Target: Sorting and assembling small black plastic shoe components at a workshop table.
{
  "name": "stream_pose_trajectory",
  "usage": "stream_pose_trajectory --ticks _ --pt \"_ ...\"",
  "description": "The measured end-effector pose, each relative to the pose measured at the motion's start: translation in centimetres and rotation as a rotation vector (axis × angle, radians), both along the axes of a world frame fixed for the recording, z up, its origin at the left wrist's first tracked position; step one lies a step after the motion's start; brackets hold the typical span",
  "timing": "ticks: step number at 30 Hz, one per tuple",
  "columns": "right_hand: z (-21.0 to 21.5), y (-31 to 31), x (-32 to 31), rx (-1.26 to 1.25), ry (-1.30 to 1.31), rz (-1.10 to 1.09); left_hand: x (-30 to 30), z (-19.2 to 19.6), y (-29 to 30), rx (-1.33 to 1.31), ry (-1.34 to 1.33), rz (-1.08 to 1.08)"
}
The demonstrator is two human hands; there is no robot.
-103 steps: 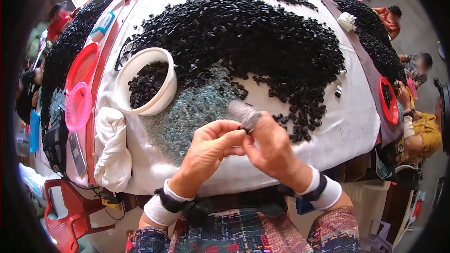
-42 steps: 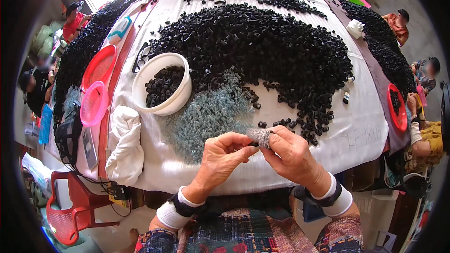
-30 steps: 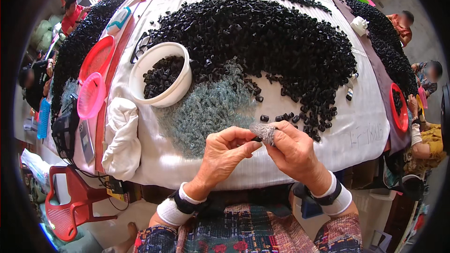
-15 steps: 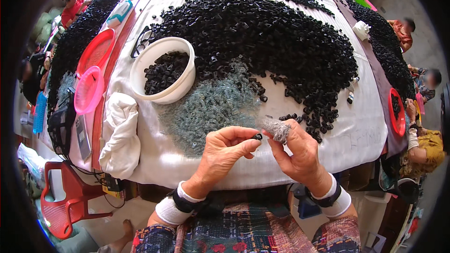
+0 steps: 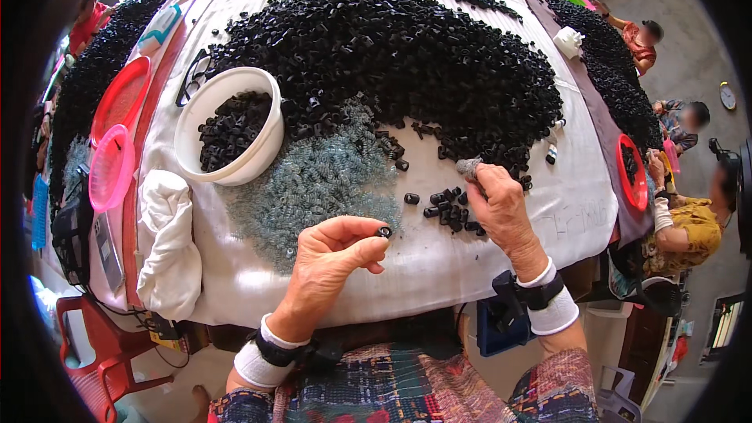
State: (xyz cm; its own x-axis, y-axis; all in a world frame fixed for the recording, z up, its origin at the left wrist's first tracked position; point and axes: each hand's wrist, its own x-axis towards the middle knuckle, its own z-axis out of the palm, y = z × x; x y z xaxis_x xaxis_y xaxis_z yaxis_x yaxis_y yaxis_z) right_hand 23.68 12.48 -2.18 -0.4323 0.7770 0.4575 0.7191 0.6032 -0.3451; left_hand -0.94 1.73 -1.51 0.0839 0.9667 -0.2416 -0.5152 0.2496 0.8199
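Note:
My left hand pinches a small black cylindrical part between thumb and forefinger, its round hole facing me. Further right, my right hand reaches over a small cluster of black cylindrical parts; a fuzzy grey wrapping covers one fingertip. Its thumb and forefinger look apart, with nothing visible between them. Beyond my left hand spreads a heap of small pale grey-green coils that look like springs. Behind them lies a large mound of black parts.
A white bowl holding black parts stands left of the coils. Nearby are a twisted white cloth, a pink basket, a red basket, glasses and a phone. Several people sit around the table's sides.
My right hand has moved away from the left, out over the small cluster of black parts. The left hand still pinches its black part. The whole view has shifted slightly.

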Motion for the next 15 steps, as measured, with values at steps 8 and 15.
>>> stream_pose_trajectory --ticks 8,15 --pt "-1.6 0.1 -0.8 -0.012 -0.183 -0.078 -0.1 -0.1 0.1 0.008 -0.012 -0.015" --pt "-1.7 -0.9 -1.2 0.133 -0.293 -0.077 0.6 -0.2 0.1 -0.003 -0.012 -0.042"
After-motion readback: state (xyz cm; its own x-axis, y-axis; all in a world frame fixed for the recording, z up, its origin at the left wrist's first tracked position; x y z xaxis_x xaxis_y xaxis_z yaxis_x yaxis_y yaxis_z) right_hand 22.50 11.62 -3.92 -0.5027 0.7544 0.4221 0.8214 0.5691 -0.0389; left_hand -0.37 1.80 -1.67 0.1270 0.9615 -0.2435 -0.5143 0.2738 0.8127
